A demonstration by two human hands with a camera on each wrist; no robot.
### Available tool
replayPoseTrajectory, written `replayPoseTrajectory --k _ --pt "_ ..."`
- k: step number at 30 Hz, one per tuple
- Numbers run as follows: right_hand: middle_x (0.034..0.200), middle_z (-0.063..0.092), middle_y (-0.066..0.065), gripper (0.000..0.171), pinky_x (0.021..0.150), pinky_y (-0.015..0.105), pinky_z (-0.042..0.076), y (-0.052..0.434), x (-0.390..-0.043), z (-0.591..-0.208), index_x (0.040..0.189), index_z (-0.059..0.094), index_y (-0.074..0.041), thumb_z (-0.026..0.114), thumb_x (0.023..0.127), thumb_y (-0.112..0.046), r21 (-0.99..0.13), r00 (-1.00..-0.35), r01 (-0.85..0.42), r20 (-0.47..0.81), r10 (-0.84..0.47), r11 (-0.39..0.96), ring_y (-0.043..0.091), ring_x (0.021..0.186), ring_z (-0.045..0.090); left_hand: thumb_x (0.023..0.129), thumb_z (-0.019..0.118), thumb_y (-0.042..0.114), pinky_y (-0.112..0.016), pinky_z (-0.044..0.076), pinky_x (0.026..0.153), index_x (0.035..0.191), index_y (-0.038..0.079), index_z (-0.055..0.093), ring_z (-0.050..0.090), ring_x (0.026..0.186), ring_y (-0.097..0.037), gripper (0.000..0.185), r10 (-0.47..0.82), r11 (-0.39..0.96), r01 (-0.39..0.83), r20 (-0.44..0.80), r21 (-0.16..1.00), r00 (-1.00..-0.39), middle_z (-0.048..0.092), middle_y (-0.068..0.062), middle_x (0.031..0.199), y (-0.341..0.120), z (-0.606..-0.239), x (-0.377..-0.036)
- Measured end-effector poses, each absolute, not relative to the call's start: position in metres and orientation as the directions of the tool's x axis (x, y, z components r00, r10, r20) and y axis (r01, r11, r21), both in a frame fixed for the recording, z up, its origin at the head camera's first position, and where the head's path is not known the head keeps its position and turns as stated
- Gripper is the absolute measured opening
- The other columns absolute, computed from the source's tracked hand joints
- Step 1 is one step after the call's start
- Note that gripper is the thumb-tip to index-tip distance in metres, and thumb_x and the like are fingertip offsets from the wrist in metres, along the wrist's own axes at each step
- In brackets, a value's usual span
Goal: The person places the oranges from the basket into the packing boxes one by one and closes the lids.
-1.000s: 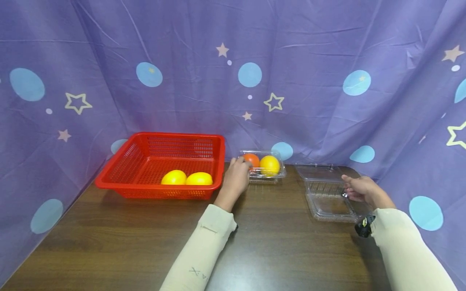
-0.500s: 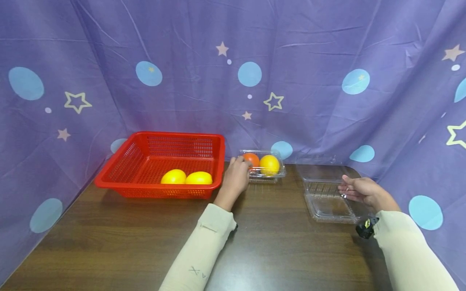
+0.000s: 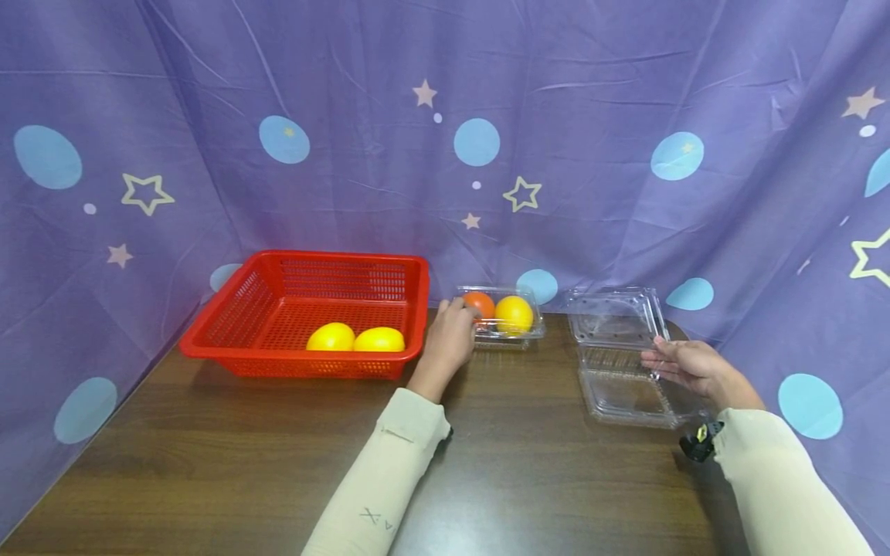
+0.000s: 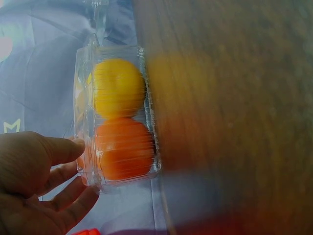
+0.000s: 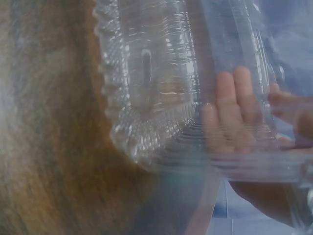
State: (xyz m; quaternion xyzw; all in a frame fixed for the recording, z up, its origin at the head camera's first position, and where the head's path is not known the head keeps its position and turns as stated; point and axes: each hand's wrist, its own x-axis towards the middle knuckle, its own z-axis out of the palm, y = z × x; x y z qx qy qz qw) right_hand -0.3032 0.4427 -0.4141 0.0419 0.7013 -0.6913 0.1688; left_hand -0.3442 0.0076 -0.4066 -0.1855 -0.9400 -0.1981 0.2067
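My left hand point(image 3: 450, 336) grips the left end of a clear plastic clamshell container point(image 4: 90, 166), its thumb at the lid edge and its fingers by the corner. Inside sit an orange-red round fruit point(image 4: 126, 149) and a yellow round fruit point(image 4: 117, 88), side by side. On the right, my right hand point(image 3: 695, 369) pinches the right edge of the raised lid point(image 3: 615, 313) of a second clamshell container. That container's base point(image 3: 626, 395) lies on the table and holds nothing. In the right wrist view, straight fingers point(image 5: 227, 107) show through the clear plastic.
A red plastic basket point(image 3: 208, 340) stands on the left of the brown wooden table point(image 3: 528, 463). Two yellow fruits point(image 3: 331, 337) lie at its front. A purple curtain point(image 3: 591, 232) with stars and blue spots hangs right behind the table.
The right container's lid has swung up from lying back to standing tilted, and my right hand has shifted slightly with it. The left hand and its container have stayed put.
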Motion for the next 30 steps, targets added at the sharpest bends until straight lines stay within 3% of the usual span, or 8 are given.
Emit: replayPoseTrajectory --k 8,14,23,30 --pt "0.095 0.077 0.006 0.025 0.088 0.029 0.057 0.442 -0.3 -0.414 0.103 0.062 -0.004 0.043 0.11 -0.019 -0.956 -0.944 0.288 -0.274 -0.185 -0.051 0.015 0.093 0.074 0.094 0.069 0.009 -0.038 0.053 0.084 0.107 0.013 0.079 0.057 0.099 -0.03 0.018 0.279 0.852 0.442 0.469 0.282 -0.838 0.067 -0.009 0.111 0.008 -0.407 -0.345" --pt "0.092 0.076 0.005 0.029 0.086 0.027 0.057 0.438 -0.297 -0.416 0.098 0.068 -0.008 0.041 0.11 -0.013 -0.966 -0.957 0.246 -0.23 -0.175 -0.074 0.014 0.091 0.074 0.094 0.069 0.009 -0.038 0.053 0.085 0.107 0.013 0.079 0.057 0.099 -0.03 0.017 0.276 0.852 0.44 0.471 0.283 -0.838 0.068 -0.009 0.111 0.008 -0.408 -0.345" --pt "0.091 0.076 0.007 0.026 0.087 0.029 0.058 0.434 -0.296 -0.419 0.099 0.066 -0.007 0.041 0.109 -0.008 -0.967 -0.972 0.203 -0.181 -0.147 -0.154 0.016 0.09 0.074 0.094 0.069 0.008 -0.039 0.054 0.085 0.108 0.013 0.079 0.057 0.1 -0.03 0.017 0.272 0.848 0.438 0.463 0.3 -0.843 0.067 -0.01 0.112 0.007 -0.407 -0.345" --pt "0.091 0.075 0.007 0.015 0.088 0.03 0.058 0.431 -0.294 -0.419 0.106 0.055 -0.003 0.041 0.109 -0.007 -0.975 -0.983 0.16 -0.143 -0.113 -0.154 0.017 0.09 0.075 0.094 0.07 0.009 -0.039 0.054 0.086 0.108 0.013 0.079 0.057 0.101 -0.03 0.017 0.272 0.849 0.437 0.462 0.299 -0.844 0.067 -0.009 0.112 0.007 -0.407 -0.344"
